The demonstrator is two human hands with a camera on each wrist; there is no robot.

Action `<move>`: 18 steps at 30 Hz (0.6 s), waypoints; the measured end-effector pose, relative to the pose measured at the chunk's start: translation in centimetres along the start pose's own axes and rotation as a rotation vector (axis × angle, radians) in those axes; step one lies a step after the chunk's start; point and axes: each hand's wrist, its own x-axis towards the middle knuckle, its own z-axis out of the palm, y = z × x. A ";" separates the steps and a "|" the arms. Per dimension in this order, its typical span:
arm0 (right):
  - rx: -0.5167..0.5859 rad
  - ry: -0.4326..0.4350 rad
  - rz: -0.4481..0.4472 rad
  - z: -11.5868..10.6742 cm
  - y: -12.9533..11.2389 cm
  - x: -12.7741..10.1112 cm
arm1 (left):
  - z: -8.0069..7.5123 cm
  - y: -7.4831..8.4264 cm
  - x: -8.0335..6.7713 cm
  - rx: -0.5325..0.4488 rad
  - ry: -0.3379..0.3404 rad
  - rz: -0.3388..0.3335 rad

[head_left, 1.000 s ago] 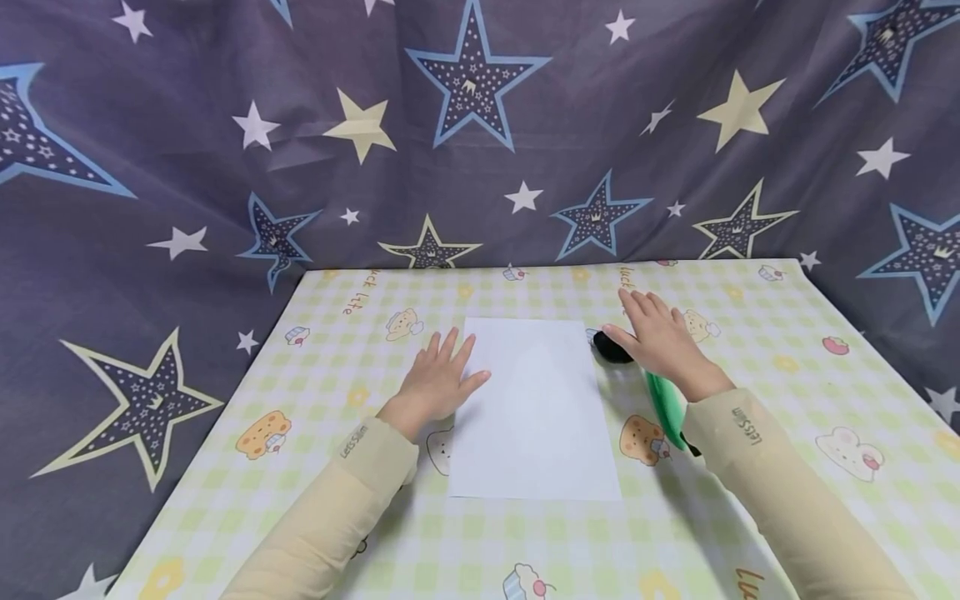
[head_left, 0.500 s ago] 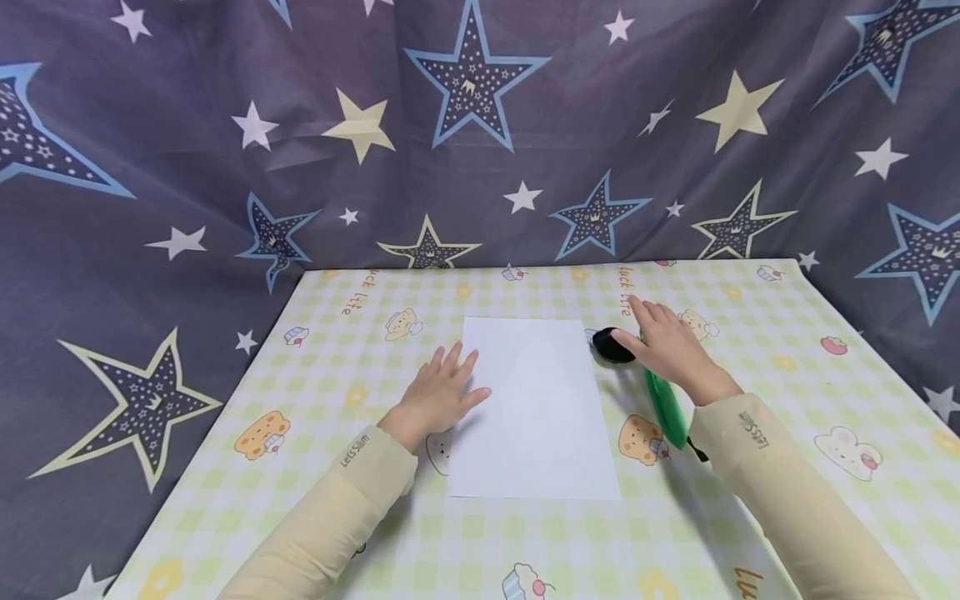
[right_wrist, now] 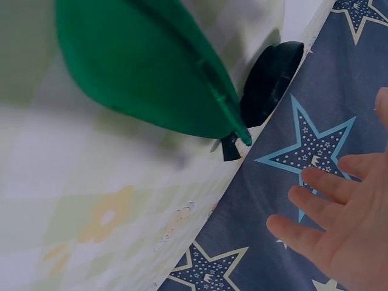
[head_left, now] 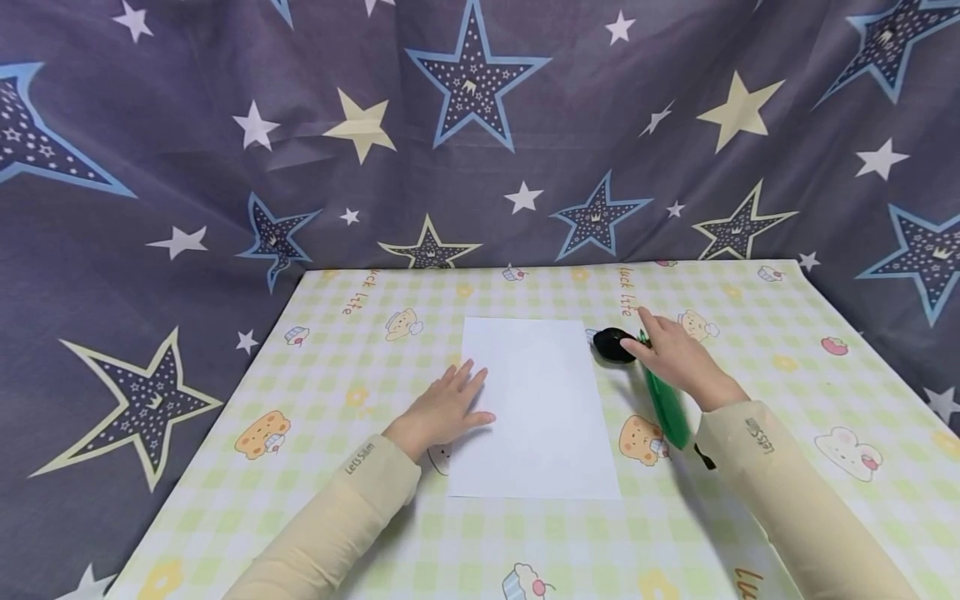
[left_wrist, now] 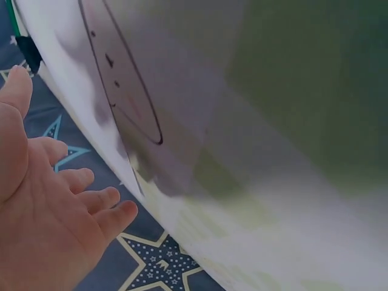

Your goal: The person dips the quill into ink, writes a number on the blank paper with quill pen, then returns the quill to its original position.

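A sheet of white paper (head_left: 536, 408) lies flat in the middle of the table. My left hand (head_left: 442, 412) is over its left edge, fingers spread and holding nothing; in the left wrist view the palm (left_wrist: 54, 224) shows beside the sheet. Over the far end of a long green pouch-like thing (head_left: 666, 408) with a black tab hangs my right hand (head_left: 686, 358), fingers extended. A round black thing (head_left: 613, 345) sits just left of its thumb. In the right wrist view the green thing (right_wrist: 145, 66) lies apart from the straight fingers.
A pale green checked cloth (head_left: 525, 542) with printed cartoon pictures covers the table. Behind the far edge hangs a dark curtain (head_left: 480, 200) with stars. Both forearms in cream sleeves (head_left: 795, 500) reach in from the near side.
My left hand has come nearer along the paper's left edge. The right hand has drawn slightly back and to the right, uncovering more of the black and green things.
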 end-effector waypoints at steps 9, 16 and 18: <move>-0.014 -0.015 0.028 0.5 0.8 -0.1 | 0.9 0.1 -0.1 0.000 -0.019 0.029; -0.066 -0.042 0.060 0.8 1.3 0.0 | 1.0 0.5 -0.3 -0.010 -0.027 0.037; -0.086 -0.051 0.074 0.9 1.4 0.0 | 0.9 0.7 -0.4 -0.012 -0.029 0.039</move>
